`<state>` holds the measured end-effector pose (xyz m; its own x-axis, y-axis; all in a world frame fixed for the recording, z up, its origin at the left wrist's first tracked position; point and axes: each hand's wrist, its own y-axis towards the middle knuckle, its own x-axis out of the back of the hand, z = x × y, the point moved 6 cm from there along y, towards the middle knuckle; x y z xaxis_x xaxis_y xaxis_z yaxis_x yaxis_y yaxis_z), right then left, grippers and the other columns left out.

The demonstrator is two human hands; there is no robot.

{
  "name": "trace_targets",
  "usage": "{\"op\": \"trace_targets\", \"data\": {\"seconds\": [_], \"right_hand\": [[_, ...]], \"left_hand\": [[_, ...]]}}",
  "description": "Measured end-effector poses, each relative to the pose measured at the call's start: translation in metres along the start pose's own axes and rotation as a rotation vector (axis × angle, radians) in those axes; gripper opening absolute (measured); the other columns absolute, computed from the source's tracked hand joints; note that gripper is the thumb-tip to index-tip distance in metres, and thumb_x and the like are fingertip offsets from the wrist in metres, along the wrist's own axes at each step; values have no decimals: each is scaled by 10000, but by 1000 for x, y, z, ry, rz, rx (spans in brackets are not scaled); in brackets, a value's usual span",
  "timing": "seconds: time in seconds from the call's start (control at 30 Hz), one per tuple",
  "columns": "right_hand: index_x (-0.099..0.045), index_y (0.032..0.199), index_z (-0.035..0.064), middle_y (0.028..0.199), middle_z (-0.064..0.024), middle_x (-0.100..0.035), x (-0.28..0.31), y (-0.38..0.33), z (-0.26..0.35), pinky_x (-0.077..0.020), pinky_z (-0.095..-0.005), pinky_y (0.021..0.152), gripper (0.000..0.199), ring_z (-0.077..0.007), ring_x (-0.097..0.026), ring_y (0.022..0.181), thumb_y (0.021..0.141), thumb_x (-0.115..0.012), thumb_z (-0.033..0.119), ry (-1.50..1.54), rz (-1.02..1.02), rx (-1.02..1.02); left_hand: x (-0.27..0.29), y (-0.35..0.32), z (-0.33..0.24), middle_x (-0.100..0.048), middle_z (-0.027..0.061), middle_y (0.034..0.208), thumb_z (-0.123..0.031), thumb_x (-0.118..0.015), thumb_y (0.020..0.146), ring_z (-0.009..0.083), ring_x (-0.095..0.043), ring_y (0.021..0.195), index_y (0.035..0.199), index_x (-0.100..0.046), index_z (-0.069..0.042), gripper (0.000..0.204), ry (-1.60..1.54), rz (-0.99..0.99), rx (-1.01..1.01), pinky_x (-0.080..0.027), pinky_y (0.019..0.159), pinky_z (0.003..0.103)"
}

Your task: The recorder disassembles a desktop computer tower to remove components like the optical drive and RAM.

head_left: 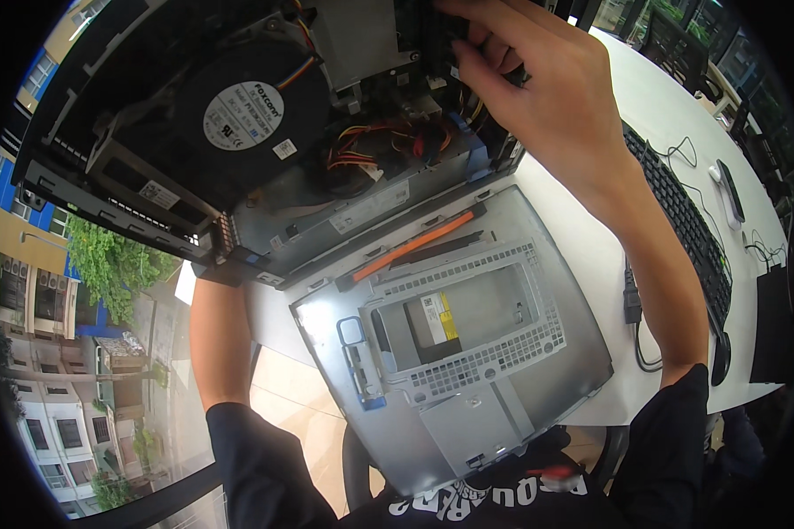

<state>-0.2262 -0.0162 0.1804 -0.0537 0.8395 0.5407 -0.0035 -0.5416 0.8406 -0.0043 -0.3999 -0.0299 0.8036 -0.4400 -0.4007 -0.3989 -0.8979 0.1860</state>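
An opened desktop computer case (326, 207) stands tilted before me, its inside facing me. A large round black fan (278, 97) with a white label sits in its left part. Red, yellow and black cables (362, 145) run along the lower middle. At the upper right of the case, my right hand (547, 79) has its fingers curled against dark parts; what they grip is hidden in shadow. My left forearm (220, 344) goes up behind the lower left corner of the case, which hides that hand. A silver metal side panel (582, 361) with an orange strip lies below the case.
A white table (582, 212) bears the case and panel. To the right are a black keyboard (679, 203), a black cable plug (632, 300), a black mouse (720, 357) and a white-and-black device (729, 194). A window at left shows buildings (53, 379) and trees.
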Motion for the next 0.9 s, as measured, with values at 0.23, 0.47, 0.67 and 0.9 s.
{"op": "trace_targets", "data": {"seconds": [0.23, 0.47, 0.67, 0.9], "right_hand": [[-685, 1140, -58, 875, -175, -670, 1, 1, 3, -567, -381, 622, 325, -319, -692, 705, 819, -715, -20, -17, 29, 5], [-675, 1149, -68, 928, -184, -684, -2, 2, 2, -586, -366, 631, 330, -320, -709, 723, 824, -716, -27, -1, 48, -5], [-716, 1150, -3, 904, -134, -685, -8, 0, 1, -579, -345, 649, 295, -254, -704, 729, 856, -726, 17, -35, 56, -40], [-717, 1212, 64, 871, -72, -670, -10, 3, 4, -567, -315, 668, 339, -195, -689, 707, 876, -748, 27, -76, 28, 14]], "left_hand": [[-1, -2, 1, -622, 164, 1377, -583, -557, 1004, 280, -612, 1264, 1453, -529, -6, 732, -3, -5, -1, -481, 1107, 428], [-1, -2, 5, -624, 162, 1372, -580, -554, 1006, 277, -614, 1260, 1450, -532, -7, 725, 2, -12, 6, -481, 1105, 423], [-3, -1, 4, -626, 160, 1368, -577, -552, 1009, 274, -615, 1257, 1448, -534, -8, 719, -3, -11, 7, -481, 1104, 419], [-5, 0, 7, -628, 158, 1364, -574, -549, 1011, 270, -617, 1253, 1446, -536, -9, 713, -18, -12, 15, -481, 1103, 415]]}}
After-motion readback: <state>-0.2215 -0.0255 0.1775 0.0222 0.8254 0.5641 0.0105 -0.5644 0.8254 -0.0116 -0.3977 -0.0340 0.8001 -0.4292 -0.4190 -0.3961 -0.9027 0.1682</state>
